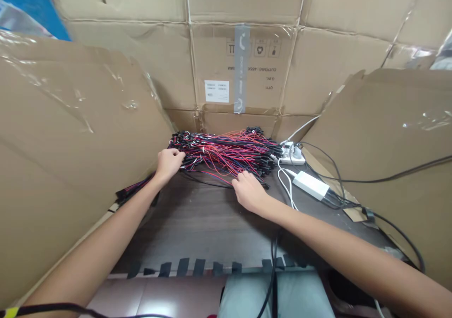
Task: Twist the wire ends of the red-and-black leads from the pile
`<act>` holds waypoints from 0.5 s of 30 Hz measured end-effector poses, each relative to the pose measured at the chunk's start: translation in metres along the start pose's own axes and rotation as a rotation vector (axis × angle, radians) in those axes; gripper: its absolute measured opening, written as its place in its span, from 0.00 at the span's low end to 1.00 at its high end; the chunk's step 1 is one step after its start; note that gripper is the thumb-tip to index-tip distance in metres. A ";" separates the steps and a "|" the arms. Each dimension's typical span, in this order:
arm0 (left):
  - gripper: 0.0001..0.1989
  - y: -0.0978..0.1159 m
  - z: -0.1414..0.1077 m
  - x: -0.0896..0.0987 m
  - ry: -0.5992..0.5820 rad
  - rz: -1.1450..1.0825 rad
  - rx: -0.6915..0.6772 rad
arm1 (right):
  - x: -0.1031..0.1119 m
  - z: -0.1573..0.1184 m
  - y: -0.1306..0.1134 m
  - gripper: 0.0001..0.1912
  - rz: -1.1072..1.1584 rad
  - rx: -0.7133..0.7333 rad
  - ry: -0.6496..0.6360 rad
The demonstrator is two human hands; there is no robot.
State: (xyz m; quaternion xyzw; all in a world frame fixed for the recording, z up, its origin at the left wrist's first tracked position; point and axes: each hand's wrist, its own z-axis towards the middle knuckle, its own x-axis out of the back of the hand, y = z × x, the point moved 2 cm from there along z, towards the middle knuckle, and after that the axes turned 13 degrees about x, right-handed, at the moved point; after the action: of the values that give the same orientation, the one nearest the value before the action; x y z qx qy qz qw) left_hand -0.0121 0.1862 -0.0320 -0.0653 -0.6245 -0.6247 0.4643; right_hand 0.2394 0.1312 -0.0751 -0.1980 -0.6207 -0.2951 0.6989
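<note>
A large pile of red and dark wires with black connectors (229, 151) lies at the back of the dark table (205, 219). At the pile's left end is my left hand (170, 163), its fingers pinched together at the black connectors; what they hold is too small to make out. My right hand (248, 190) is at the pile's front edge, right of the middle, with its fingers curled closed beside a few red and black wires. Whatever those fingers grip is hidden.
Cardboard walls (148, 64) stand at the back and both sides. A white power strip (294, 157) and a white adapter (310, 185) with cables sit at the right. Another wire bundle (132, 189) lies at the left edge. Black tape pieces (182, 266) line the front edge.
</note>
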 end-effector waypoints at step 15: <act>0.12 -0.024 -0.018 -0.019 -0.432 0.534 -0.736 | 0.044 -0.130 -0.081 0.10 1.037 0.390 -0.111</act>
State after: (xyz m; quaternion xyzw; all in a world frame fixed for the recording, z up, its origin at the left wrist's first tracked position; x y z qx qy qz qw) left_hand -0.0084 0.1749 -0.0655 -0.5104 -0.4059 -0.6350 0.4141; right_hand 0.2867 -0.0202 -0.0590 -0.3598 -0.5211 0.2186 0.7424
